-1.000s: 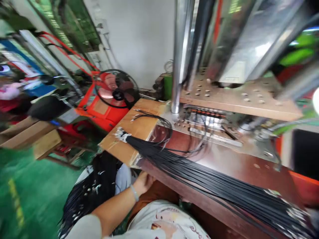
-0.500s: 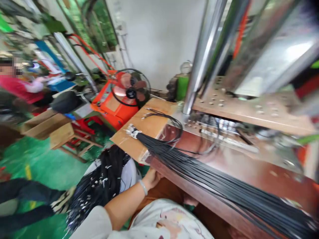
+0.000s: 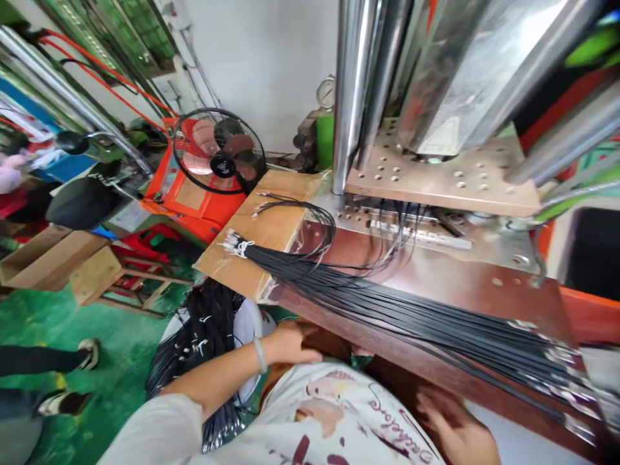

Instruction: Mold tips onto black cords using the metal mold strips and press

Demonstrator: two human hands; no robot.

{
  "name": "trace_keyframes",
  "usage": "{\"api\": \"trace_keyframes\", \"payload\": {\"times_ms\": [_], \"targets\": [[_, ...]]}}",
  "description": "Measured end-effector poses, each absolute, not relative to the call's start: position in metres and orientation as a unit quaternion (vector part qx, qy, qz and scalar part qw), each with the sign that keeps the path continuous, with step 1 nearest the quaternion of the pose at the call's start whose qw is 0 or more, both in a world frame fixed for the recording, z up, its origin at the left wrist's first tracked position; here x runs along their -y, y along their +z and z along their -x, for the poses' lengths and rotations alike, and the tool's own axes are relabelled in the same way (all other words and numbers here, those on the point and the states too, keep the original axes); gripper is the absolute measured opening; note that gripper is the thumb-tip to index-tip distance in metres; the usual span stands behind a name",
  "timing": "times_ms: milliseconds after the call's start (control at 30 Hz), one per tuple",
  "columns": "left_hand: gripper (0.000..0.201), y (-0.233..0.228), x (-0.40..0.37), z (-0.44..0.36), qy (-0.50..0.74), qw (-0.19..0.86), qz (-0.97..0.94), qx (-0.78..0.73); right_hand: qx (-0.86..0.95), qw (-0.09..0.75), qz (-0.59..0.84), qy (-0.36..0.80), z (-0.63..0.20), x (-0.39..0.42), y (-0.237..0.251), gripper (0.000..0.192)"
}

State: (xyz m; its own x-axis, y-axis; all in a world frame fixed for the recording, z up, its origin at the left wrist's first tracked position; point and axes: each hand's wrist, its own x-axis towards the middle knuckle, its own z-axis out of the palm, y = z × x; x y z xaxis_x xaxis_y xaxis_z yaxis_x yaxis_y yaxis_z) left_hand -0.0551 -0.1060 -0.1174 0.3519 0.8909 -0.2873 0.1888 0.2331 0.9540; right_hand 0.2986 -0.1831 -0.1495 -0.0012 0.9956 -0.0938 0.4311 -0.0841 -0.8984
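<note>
The left hand (image 3: 289,342) is resting low in front of the worktop (image 3: 436,297), just under its front edge, fingers stretched out flat and gripping nothing; a pale band is sitting on the wrist. The right hand (image 3: 458,433) is hanging below the worktop edge at the lower right, fingers loosely spread and empty, partly blurred.

A long bundle of black cables (image 3: 397,316) is lying across the worktop, running from a piece of cardboard (image 3: 261,232) at the left end, where its bare metal tips are tied together, out to the right edge. A few loose black wires (image 3: 310,219) are curling from the cardboard toward the press (image 3: 436,174) behind. Another mass of black cables (image 3: 203,329) is spilling over a white bin just left of the left hand.

The person's shirt (image 3: 339,420) is showing cursive red writing, too distorted to read. A black fan (image 3: 219,152) is standing by an orange machine.
</note>
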Motion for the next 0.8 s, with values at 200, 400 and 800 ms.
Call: {"api": "trace_keyframes", "payload": {"times_ms": [200, 400, 800], "targets": [[0.034, -0.036, 0.058, 0.03, 0.154, 0.367, -0.895, -0.2, 0.827, 0.281, 0.471, 0.127, -0.333, 0.087, -0.047, 0.023], [0.037, -0.028, -0.01, -0.058, 0.202, 0.311, -0.908, -0.193, 0.85, 0.075, 0.517, -0.07, -0.339, -0.069, -0.02, 0.033], [0.027, -0.008, -0.032, -0.073, 0.043, 0.192, -0.931, -0.308, 0.872, 0.072, 0.475, 0.095, -0.36, -0.015, -0.017, 0.024]]}}
